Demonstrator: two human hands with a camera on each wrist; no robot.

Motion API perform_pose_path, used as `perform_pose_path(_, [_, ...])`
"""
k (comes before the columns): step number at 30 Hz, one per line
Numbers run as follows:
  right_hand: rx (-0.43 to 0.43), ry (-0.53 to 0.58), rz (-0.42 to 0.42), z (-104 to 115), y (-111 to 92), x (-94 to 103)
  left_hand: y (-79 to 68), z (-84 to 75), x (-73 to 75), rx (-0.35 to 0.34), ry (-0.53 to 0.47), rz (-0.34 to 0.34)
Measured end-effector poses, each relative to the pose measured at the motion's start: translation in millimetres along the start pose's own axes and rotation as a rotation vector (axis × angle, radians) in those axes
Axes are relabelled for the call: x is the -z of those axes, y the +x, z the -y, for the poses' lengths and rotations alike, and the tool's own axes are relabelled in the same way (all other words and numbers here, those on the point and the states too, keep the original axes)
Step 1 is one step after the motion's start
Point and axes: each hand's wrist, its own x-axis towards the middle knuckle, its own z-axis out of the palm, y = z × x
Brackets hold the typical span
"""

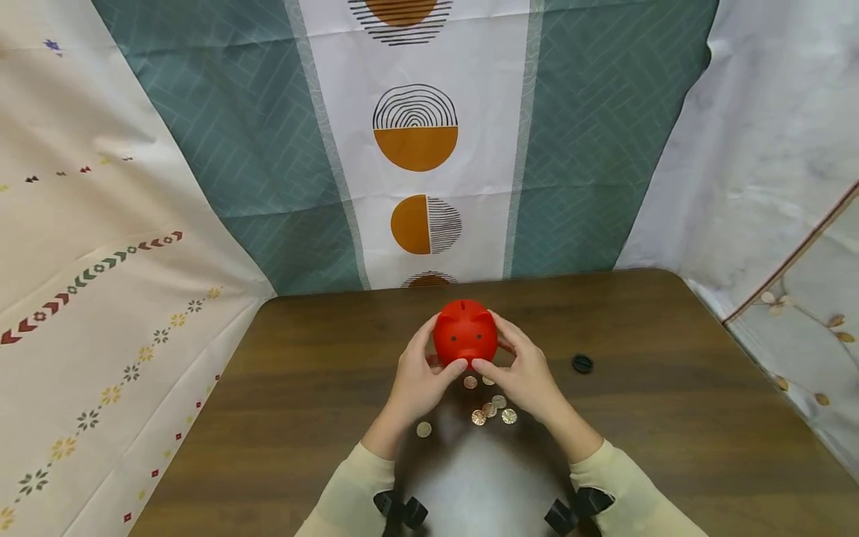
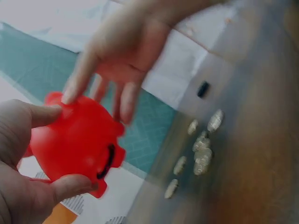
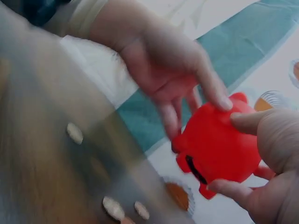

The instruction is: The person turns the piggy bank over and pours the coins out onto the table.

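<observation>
Between my two hands a red piggy bank (image 1: 465, 335) is held up over the table, its snout facing me and the coin slot on top. My left hand (image 1: 417, 377) grips its left side, and my right hand (image 1: 518, 373) grips the right side, both thumbs low by the snout. A dark round opening (image 2: 106, 161) shows in its underside between the stubby feet in the left wrist view. Below it several coins (image 1: 490, 410) lie on the wood, one coin (image 1: 423, 429) apart to the left.
A round black plug (image 1: 582, 364) lies on the brown wooden table (image 1: 302, 418), right of my right hand. Behind the table hangs a patterned cloth (image 1: 416, 224), with lighter cloths at both sides.
</observation>
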Motion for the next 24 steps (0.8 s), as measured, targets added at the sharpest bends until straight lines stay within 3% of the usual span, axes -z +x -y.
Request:
perform_pose_path(4, [-0.030,-0.017,0.005,-2,1,-1.6,0.5,17.5,-1.0,0.054,-0.026,0.019])
perform_pose_path(6, [-0.016,-0.030,-0.015,-3,1,-2.2,0.9,21.0,-1.5,0.046,-0.032,0.024])
perform_pose_path(8, [0.054,-0.044,-0.051,-5,0,-2.7,0.5,21.0,-2.0,0.009,-0.042,0.021])
perform_pose_path(12, [0.374,-0.105,-0.173,2,-2,-3.0,-0.2,9.8,-0.9,-0.228,-0.060,-0.031])
perform_pose_path(14, [0.440,-0.120,-0.209,8,-3,-3.4,-0.2,2.0,1.0,-0.302,-0.043,-0.052])
perform_pose_path(16, [0.385,-0.081,-0.192,15,-4,-3.8,0.8,-6.9,2.8,-0.276,-0.022,-0.043])
perform_pose_path(19, [0.175,-0.022,-0.124,23,-8,-4.8,1.1,-12.1,3.7,-0.124,-0.003,0.008])
perform_pose_path(21, [0.084,0.012,-0.099,28,-10,-5.8,1.5,-7.2,2.9,-0.034,-0.004,0.037])
perform_pose_path(24, [0.043,0.021,-0.093,32,-11,-6.4,2.9,7.9,0.2,0.010,-0.010,0.050])
